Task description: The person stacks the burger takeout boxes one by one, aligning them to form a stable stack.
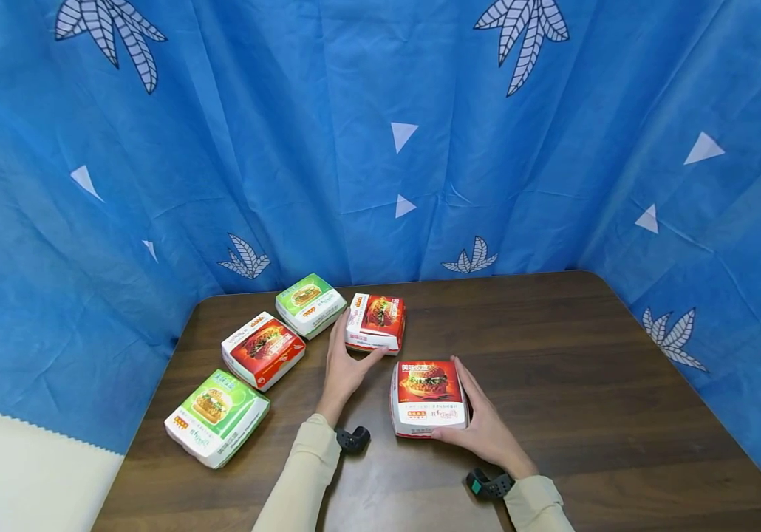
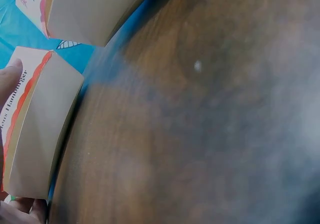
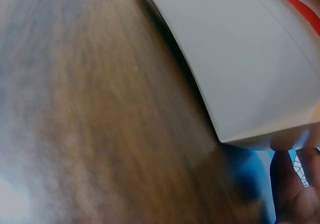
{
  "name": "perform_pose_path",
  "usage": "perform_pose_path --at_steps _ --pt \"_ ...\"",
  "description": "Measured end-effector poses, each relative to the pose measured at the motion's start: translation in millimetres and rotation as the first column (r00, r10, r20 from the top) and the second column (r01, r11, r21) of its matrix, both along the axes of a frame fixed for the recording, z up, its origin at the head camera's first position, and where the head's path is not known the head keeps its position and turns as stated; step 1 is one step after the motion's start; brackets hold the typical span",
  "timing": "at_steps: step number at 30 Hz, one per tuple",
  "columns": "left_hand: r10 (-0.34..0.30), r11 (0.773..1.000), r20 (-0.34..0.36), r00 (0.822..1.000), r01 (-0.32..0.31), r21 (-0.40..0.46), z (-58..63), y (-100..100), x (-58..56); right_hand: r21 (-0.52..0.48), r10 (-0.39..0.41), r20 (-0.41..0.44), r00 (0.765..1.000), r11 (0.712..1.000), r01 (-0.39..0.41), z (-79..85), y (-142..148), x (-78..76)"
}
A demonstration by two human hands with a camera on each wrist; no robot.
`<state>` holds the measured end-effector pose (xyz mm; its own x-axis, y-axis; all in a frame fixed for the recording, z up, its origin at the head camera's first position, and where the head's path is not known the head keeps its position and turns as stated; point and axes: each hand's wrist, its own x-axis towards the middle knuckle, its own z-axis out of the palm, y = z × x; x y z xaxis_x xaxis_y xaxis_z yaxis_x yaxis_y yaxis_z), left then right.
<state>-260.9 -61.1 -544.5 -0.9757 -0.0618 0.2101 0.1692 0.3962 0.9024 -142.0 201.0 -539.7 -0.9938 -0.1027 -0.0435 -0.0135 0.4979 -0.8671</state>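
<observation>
My left hand [image 1: 343,373] grips a red-and-white hamburger box [image 1: 383,313] near the table's back edge, fingers along its left side and thumb at its front. In the left wrist view, the thumb and fingertips meet opposite ends of this box [image 2: 47,119]. Closer to me, my right hand [image 1: 483,428] holds a second red-and-white hamburger box [image 1: 428,384], its thumb at the front and fingers along the right side. The right wrist view shows the pale side of that box [image 3: 240,58] close to the tabletop; whether it is slightly lifted, I cannot tell.
To the left, a green-and-white box [image 1: 217,417], a red-and-white box [image 1: 263,350] and another green-and-white box [image 1: 310,304] form a slanting row on the brown wooden table [image 1: 573,369]. A blue patterned curtain [image 1: 380,148] hangs behind and beside the table.
</observation>
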Motion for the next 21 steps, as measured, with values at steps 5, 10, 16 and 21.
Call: perform_pose_path --at_steps 5,10,16,21 --pt "0.003 1.000 0.019 1.000 -0.003 -0.012 -1.1 0.0 -2.2 0.003 0.009 0.005 1.000 1.000 -0.009 -1.2 -0.7 0.3" --pt "0.003 1.000 0.013 1.000 -0.003 -0.011 -1.8 0.1 -3.8 -0.002 0.005 -0.012 1.000 1.000 -0.005 -1.8 -1.2 0.1" --pt "0.018 1.000 0.010 1.000 -0.018 -0.016 -0.5 1.4 -4.3 -0.006 0.013 -0.030 0.999 1.000 -0.013 -1.7 -0.4 -0.5" --pt "0.022 1.000 0.034 0.999 -0.022 -0.018 0.5 2.4 -4.5 -0.005 0.021 -0.033 0.999 1.000 -0.021 -1.2 0.4 -1.0"
